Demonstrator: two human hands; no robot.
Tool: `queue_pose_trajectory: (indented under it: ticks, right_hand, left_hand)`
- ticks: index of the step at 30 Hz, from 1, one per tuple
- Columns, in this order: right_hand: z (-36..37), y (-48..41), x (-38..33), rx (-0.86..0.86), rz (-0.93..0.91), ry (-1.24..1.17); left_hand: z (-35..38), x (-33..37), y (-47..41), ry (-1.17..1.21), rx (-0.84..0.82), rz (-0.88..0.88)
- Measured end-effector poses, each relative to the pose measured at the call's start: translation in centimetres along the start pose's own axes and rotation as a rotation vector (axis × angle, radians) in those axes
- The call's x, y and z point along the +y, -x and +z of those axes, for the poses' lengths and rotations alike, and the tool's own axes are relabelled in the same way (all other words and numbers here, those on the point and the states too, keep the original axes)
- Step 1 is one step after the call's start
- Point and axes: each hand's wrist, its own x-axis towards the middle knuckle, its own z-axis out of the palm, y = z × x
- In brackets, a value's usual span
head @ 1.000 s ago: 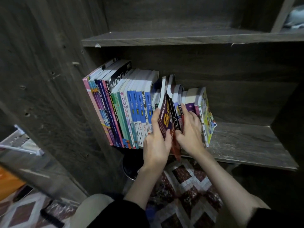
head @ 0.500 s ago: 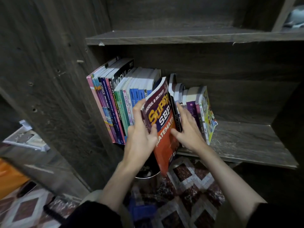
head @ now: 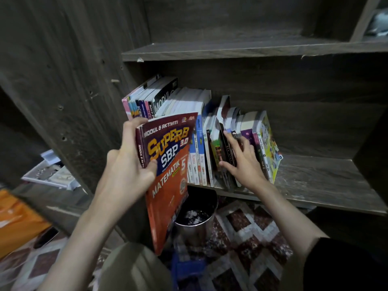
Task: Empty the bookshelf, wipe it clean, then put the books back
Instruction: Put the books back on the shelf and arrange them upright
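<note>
My left hand is up in front of the bookshelf. It grips one red and orange maths book by its spine. My thumb lies on the front cover and my fingers curl round the back. The book is out of the row and tilts, so its bottom corner hangs down over one shiny metal bin on the floor.

My right hand reaches to the row of books on the lower shelf board. Its fingers are straight and spread, and they touch the dark spines near the right end. It grasps nothing.

I see two hands, one book held, and one row of books on the shelf. They lean left and are packed too close for me to count. One yellow book stands last on the right. The upper shelf board makes two boards.
</note>
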Motion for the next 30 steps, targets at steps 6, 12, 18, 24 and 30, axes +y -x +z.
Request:
queue_pose_trajectory:
  ticks: [6, 12, 18, 24, 30]
  right_hand:
    - [1.1, -1.5, 0.5, 0.197, 0.014, 0.12]
    - [0.6, -3.9, -1.2, 0.324, -0.263, 0.331]
    - [1.2, -5.7, -2.0, 0.126, -0.441, 0.576]
    - [0.3, -5.9, -1.7, 0.108, -0.412, 0.636]
    - [0.5, -4.7, -1.7, 0.323, -0.368, 0.555]
  left_hand:
    - [0.0, -0.5, 0.3, 0.007, 0.005, -0.005]
    - [0.3, -0.5, 0.3, 0.048, 0.007, 0.0]
    - [0.3, -0.4, 0.2, 0.075, -0.013, 0.0]
    - [-0.1, 0.7, 0.6, 0.093, -0.028, 0.039]
    - [-0.4, 1.9, 0.2, 0.14, -0.002, 0.084]
